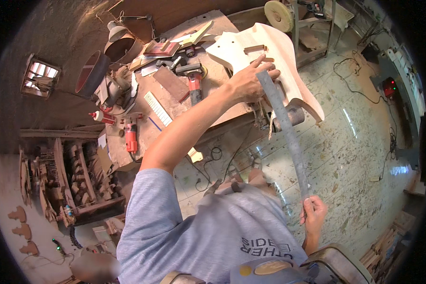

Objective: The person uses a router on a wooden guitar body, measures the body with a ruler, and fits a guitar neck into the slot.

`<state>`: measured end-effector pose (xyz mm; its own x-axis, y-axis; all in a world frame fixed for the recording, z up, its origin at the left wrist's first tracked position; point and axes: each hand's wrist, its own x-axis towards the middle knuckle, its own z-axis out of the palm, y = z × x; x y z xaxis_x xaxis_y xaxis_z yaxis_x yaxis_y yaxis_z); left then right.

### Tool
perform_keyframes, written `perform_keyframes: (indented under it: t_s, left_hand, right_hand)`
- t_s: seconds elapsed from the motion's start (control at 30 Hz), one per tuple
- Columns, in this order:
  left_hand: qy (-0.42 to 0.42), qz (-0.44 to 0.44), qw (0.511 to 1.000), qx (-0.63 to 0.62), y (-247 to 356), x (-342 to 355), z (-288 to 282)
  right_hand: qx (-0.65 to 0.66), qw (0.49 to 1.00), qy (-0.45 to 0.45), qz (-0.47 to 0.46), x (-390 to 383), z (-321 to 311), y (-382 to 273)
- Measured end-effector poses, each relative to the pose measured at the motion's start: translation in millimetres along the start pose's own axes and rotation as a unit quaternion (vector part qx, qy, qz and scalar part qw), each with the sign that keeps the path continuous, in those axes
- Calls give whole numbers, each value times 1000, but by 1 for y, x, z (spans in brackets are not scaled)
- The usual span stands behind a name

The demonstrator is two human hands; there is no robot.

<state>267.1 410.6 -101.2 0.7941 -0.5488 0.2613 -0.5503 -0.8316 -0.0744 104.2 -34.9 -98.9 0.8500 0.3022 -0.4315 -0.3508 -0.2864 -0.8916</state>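
A pale wooden electric guitar body, with cut cavities in its face, overhangs the right end of the workbench. My left hand rests on its face near the cavities, fingers stretched and apart; the thumb is hidden. A long, narrow grey strip crosses in front of that hand's fingers and slants down to the right; whether it is abrasive or metal cannot be told. My right hand grips its near end, fingers closed around it. Beneath the body, a cylindrical metal part shows beside the bench edge.
On the workbench lie a red angle grinder, a brown board, a slotted pale strip, a red power tool and a glue bottle. Cables trail over the tiled floor. A wood rack stands left.
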Motion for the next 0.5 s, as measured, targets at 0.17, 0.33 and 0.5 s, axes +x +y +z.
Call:
perform_keyframes:
  t_s: [0.17,0.33,0.5]
  left_hand:
    - [-82,-79,990,-88,-2,5,-7]
    - [76,-172,958,-217,-7,-21,-17]
    - [39,-165,978,-123,5,-24,-23]
  right_hand:
    - [68,997,32,4,2,-5,-2]
    - [150,984,87,-30,4,-16,15]
    - [226,963,126,-68,29,-22,30]
